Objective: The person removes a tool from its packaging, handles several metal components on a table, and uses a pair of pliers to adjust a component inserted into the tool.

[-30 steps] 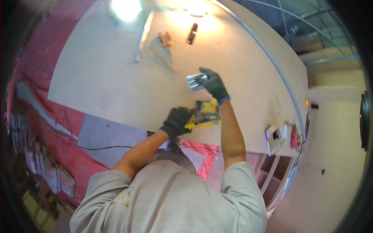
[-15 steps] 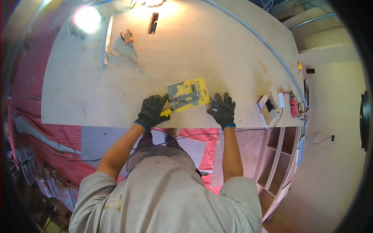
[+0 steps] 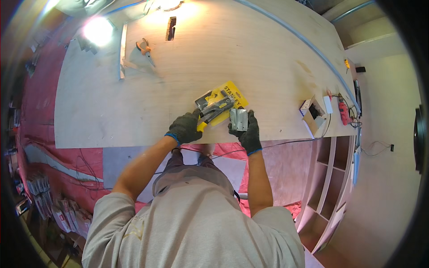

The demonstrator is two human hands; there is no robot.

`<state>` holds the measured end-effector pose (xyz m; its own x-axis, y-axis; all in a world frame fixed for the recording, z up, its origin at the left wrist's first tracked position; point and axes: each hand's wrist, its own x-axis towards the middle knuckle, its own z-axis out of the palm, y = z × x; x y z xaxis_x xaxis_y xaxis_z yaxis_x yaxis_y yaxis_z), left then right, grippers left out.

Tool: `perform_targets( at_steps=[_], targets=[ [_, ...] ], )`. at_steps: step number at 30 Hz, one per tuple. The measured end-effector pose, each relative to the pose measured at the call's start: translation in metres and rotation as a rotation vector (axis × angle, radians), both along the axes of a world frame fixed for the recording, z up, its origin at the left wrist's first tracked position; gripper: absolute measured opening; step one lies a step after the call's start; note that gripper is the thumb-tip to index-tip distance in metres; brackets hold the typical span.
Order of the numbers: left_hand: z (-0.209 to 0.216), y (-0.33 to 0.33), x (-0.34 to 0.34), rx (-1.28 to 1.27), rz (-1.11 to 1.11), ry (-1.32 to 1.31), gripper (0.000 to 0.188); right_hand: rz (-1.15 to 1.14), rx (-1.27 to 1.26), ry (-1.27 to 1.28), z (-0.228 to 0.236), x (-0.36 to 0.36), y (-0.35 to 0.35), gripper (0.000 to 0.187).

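My gloved right hand (image 3: 246, 134) has its fingers and thumb clamped on the sides of a silvery, ridged metal block (image 3: 239, 119). The fingers and thumb of my gloved left hand (image 3: 185, 128) are closed on the lower left end of a yellow-and-black packaged hand tool (image 3: 219, 105). The pack slants up and away to the right, its lower right side just beside the block; whether it rests flat, I cannot tell. Both are over the near edge of a pale wooden tabletop (image 3: 103, 102). Farther off at left lie orange-handled pliers (image 3: 145, 49) and a narrow strip (image 3: 123, 51); well to the right stands an opened carton (image 3: 313, 114), near a red tool (image 3: 343, 111).
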<state>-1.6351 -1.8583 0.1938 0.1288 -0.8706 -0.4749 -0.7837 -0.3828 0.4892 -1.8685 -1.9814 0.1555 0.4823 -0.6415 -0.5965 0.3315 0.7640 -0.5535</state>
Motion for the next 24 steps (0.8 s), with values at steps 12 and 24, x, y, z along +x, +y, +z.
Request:
perform_targets(
  at_steps=[12, 24],
  targets=[
    [-0.019, -0.001, -0.029, 0.005, 0.080, -0.018, 0.059, 0.313, -0.727, 1.056, -0.018, 0.034, -0.013, 0.023],
    [-0.017, -0.008, -0.035, 0.016, 0.048, 0.040, 0.057, 0.527, -0.943, 1.266, -0.013, 0.030, -0.019, 0.035]
  ],
)
